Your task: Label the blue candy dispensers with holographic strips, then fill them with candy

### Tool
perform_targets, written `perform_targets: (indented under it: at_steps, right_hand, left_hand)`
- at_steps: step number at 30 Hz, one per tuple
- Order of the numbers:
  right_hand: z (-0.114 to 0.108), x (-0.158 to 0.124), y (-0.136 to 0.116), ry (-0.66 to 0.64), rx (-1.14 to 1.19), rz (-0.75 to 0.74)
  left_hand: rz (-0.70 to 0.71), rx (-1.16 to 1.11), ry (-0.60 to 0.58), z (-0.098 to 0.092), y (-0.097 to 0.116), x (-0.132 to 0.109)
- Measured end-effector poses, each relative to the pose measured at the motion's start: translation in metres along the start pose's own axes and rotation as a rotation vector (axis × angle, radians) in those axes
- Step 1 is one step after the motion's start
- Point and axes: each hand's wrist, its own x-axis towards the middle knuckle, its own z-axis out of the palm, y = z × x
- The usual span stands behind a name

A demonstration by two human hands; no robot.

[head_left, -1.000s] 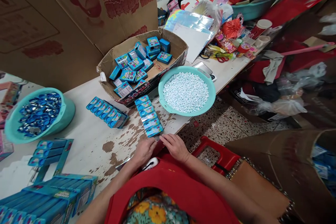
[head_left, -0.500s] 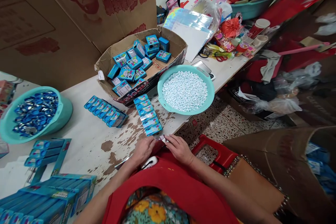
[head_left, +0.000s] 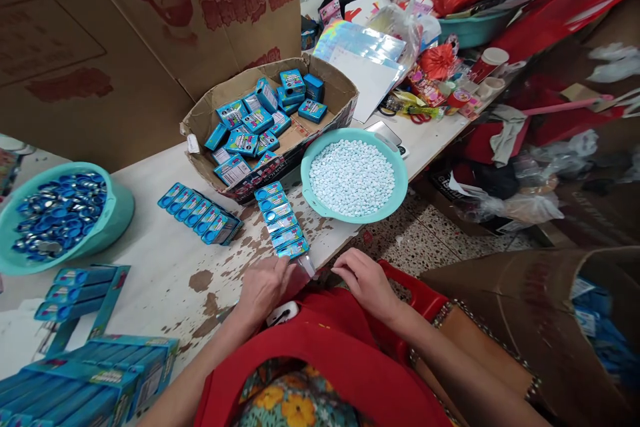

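Observation:
My left hand [head_left: 263,285] is closed at the table's front edge, pinching a small clear, shiny plastic piece [head_left: 305,267] that sticks out to the right of its fingers. My right hand [head_left: 369,285] is a short way to the right, apart from the plastic; its thumb and forefinger are pressed together, and whatever they hold is too small to make out. Just beyond my left hand stands a row of small blue candy boxes [head_left: 281,219] with round hollows on top. A turquoise basin of small pale candies [head_left: 353,175] lies beyond my right hand.
A cut-down carton [head_left: 200,127] holds loose blue boxes. Another blue row [head_left: 200,212] is to its front left. A basin of blue caps [head_left: 117,207] and stacked display boxes [head_left: 85,380] are at left. Below the right table edge are a red stool [head_left: 425,293] and large carton [head_left: 490,273].
My right hand has moved right, away from the plastic piece both hands were at. My left hand has shifted slightly left and still holds the plastic.

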Motion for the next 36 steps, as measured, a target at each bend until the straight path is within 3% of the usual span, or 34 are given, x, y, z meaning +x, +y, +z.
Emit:
perform_targets:
  at_steps: [3,5,8,11,14,21,26,32,36]
  right_hand:
    - [-0.002,0.014,-0.011,-0.006,0.087,0.020]
    - [0.001,0.023,-0.015,0.004,0.134,0.018]
    - [0.014,0.037,-0.017,0.040,0.168,0.040]
    - [0.036,0.057,-0.014,0.059,0.187,0.077]
    - [0.062,0.086,-0.012,0.045,0.152,0.116]
    - [0.104,0.157,-0.011,0.147,-0.078,0.144]
    - [0.119,0.171,-0.008,0.144,-0.130,0.191]
    - [0.119,0.169,-0.006,0.181,-0.115,0.243]
    - [0.117,0.169,-0.005,0.165,-0.117,0.253]
  left_hand:
    - [0.122,-0.250,0.133,-0.018,0.012,0.007]
    - [0.119,-0.405,0.097,-0.022,0.017,0.013]
    - [-0.020,-0.562,-0.003,-0.017,0.014,0.020]
    - [-0.140,-0.665,-0.004,-0.014,-0.003,0.023]
    - [-0.209,-0.695,0.084,-0.019,-0.026,0.030]
    - [-0.194,-0.647,0.272,-0.030,-0.072,0.067]
    - [-0.218,-0.662,0.311,-0.010,-0.085,0.085]
    - [-0.444,-0.579,0.333,0.027,-0.086,0.087]
    - [-0.495,-0.420,0.333,0.027,-0.073,0.078]
